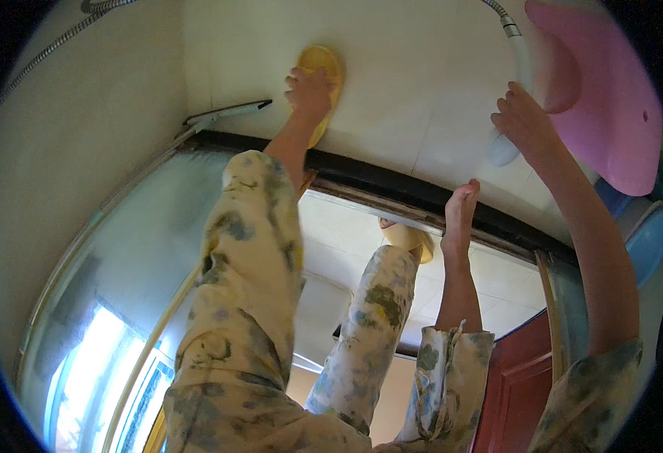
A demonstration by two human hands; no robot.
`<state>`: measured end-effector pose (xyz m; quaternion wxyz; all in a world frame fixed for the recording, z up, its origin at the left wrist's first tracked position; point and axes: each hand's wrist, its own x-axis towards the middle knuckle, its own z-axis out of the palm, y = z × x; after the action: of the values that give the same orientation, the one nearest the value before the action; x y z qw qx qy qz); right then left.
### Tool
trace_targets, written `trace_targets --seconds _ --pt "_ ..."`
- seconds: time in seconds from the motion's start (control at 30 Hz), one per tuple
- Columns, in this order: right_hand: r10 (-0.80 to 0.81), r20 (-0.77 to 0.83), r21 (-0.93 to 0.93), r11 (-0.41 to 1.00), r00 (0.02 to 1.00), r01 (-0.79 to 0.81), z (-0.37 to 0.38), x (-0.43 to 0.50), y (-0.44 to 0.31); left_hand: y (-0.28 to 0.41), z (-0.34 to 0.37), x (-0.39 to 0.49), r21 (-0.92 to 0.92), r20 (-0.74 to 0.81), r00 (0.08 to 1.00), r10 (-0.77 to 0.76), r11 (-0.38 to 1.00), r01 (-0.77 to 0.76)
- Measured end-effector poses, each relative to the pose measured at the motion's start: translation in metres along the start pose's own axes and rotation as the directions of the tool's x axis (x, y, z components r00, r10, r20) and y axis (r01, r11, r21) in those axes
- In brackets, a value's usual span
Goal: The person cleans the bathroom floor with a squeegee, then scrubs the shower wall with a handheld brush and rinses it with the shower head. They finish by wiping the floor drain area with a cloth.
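My left hand (310, 93) reaches over a dark door sill with its fingers curled on a yellow plastic slipper (321, 55), over pale floor tiles. My right hand (524, 116) is closed around the handle of a white handheld shower head (501, 150); a metal hose (501, 14) runs up from it. Below the sill, one of my feet wears a matching slipper (408, 236). My other foot (460, 206) is bare and overlaps the sill. I cannot tell whether it touches. No water spray can be made out.
A squeegee (229, 111) lies at the left end of the dark door sill (376, 176). A frosted glass panel (156, 238) stands left. At the right are a pink plastic item (603, 107) and a blue basin (645, 243). A red-brown door (518, 379) is at the lower right.
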<state>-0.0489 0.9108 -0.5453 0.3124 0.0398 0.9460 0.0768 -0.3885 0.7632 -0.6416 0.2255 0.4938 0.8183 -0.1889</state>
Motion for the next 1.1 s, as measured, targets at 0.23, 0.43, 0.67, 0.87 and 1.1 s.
trace_targets --seconds 0.23,0.43,0.67,0.87,1.1 --pt "0.035 0.034 -0.024 0.999 0.999 -0.035 -0.027 0.012 0.001 0.025 0.020 -0.052 0.381 -0.058 0.838 0.542 0.788 -0.483" --pt "0.078 0.037 0.068 0.994 0.996 -0.080 -0.051 0.002 0.001 0.013 -0.031 -0.070 -0.171 -0.385 0.848 0.364 0.875 -0.453" --pt "0.071 -0.109 0.349 0.937 0.992 -0.029 -0.116 -0.018 0.017 0.007 -0.060 -0.146 -0.505 -0.448 0.854 0.266 0.712 -0.487" --pt "0.083 -0.192 0.448 0.894 0.978 0.012 -0.164 -0.024 0.012 0.027 -0.063 -0.157 -0.657 -0.399 0.894 0.204 0.616 -0.435" --pt "0.095 -0.116 0.397 0.917 0.989 -0.042 -0.171 -0.020 0.018 0.022 -0.060 -0.152 -0.793 -0.364 0.920 0.144 0.470 -0.387"
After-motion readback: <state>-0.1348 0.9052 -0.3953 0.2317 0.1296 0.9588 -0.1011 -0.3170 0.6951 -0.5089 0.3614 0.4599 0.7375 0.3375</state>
